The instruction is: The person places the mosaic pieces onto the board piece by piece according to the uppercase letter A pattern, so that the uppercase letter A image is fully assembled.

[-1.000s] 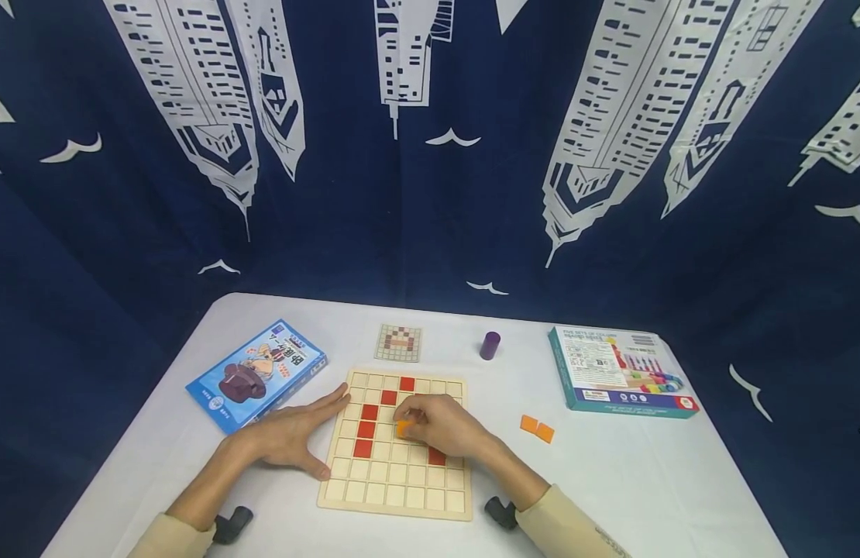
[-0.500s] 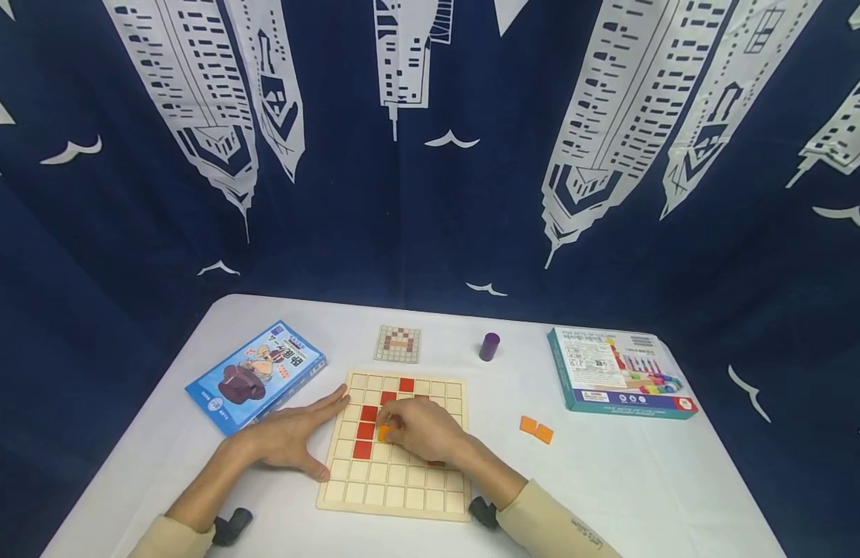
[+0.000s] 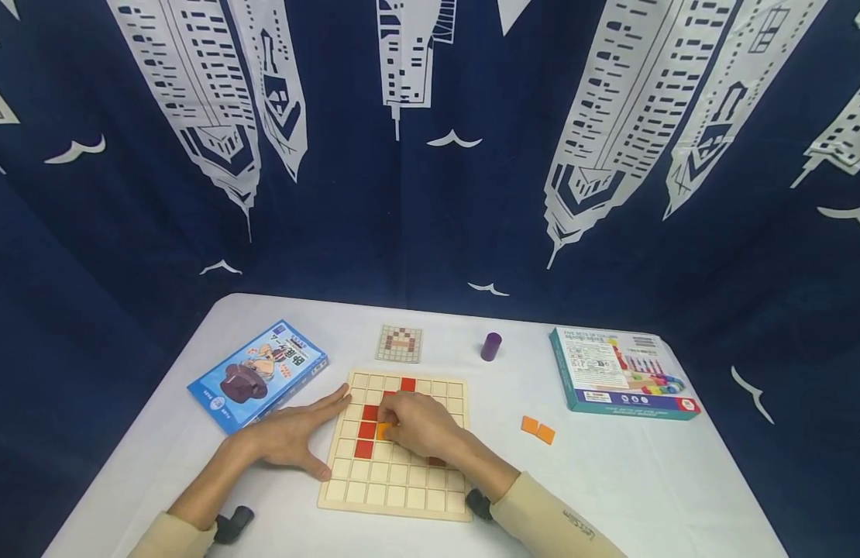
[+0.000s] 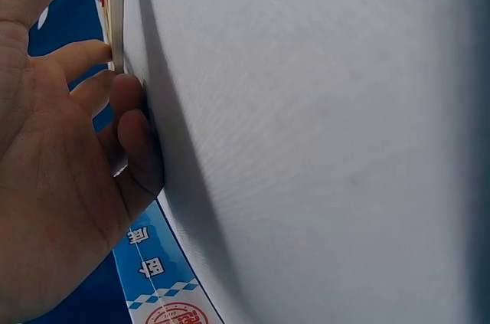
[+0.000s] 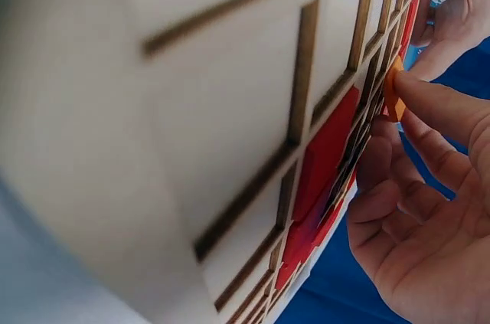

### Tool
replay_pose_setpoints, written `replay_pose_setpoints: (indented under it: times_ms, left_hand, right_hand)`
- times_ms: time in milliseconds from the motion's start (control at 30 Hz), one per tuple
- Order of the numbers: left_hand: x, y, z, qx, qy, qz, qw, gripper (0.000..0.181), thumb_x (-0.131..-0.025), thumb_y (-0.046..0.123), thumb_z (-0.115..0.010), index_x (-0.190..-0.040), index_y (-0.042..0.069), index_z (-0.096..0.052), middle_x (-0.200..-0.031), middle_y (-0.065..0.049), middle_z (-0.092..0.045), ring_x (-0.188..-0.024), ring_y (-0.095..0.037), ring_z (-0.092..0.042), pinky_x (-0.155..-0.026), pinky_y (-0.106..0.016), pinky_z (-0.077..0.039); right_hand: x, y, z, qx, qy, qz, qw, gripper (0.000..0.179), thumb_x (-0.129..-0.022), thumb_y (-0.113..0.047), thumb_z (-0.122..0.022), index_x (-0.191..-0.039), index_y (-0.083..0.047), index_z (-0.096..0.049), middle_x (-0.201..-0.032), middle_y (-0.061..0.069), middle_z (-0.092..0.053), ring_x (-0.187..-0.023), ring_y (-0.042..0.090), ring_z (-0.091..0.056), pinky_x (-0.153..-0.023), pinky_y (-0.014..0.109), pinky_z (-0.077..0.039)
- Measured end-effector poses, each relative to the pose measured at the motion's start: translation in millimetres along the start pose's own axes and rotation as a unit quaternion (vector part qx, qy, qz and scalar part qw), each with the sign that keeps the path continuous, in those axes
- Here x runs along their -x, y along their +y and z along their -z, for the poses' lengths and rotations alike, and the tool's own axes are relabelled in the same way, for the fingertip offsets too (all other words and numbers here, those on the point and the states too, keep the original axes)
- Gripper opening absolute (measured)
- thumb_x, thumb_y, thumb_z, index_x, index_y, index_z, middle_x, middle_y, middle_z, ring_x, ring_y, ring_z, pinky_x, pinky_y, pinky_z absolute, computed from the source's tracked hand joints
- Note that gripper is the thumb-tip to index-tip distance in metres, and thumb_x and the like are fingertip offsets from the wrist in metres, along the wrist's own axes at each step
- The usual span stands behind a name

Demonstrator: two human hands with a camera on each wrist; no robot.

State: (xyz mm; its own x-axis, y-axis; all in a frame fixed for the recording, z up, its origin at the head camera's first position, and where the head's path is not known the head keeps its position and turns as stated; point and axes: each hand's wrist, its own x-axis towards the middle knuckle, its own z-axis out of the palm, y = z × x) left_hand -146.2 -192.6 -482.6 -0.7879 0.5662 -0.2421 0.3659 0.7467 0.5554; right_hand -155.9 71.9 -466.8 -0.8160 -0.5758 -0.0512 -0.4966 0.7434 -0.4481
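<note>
A wooden grid board [image 3: 384, 496] lies flat on the white table, with several red square tiles [image 3: 364, 449] set in its cells. My right hand [image 3: 419, 425] pinches an orange square tile [image 3: 384, 432] just right of the left column of red ones. In the right wrist view the orange tile [image 5: 393, 94] stands tilted against the board, the thumb on it. Part of the board and some red tiles are hidden by this hand. Spread along the board's left side, my left hand [image 3: 290, 436] touches its edge with fingertips and thumb.
Two loose orange tiles [image 3: 538, 429] lie right of the board. Behind it are a small pattern card [image 3: 399, 343] and a purple cylinder [image 3: 490, 346]. A blue box [image 3: 259, 376] lies at the left, a teal-edged box [image 3: 623, 373] at the right.
My right hand has moved left across the board with the orange tile, from the middle cells to beside the left red column. My left hand has stayed in place.
</note>
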Motion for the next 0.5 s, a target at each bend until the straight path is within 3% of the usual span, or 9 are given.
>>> replay_pose_setpoints:
  times_ms: [500]
  left_hand:
    - [-1.8,2.2,0.2,-0.004,-0.003,0.009,1.0000,0.121,-0.062,0.060,-0.088,-0.160,0.021,-0.029,-0.169,0.000,-0.014,-0.150,-0.035,-0.028,-0.112,-0.062,-0.035]
  right_hand:
    - [0.8,-0.9,1.0,0.016,-0.010,-0.006,0.9998,0.020,-0.086,-0.022,-0.080,-0.104,-0.019,-0.074,-0.088,-0.011,-0.063,-0.077,0.004,-0.053,-0.065,0.021,-0.045]
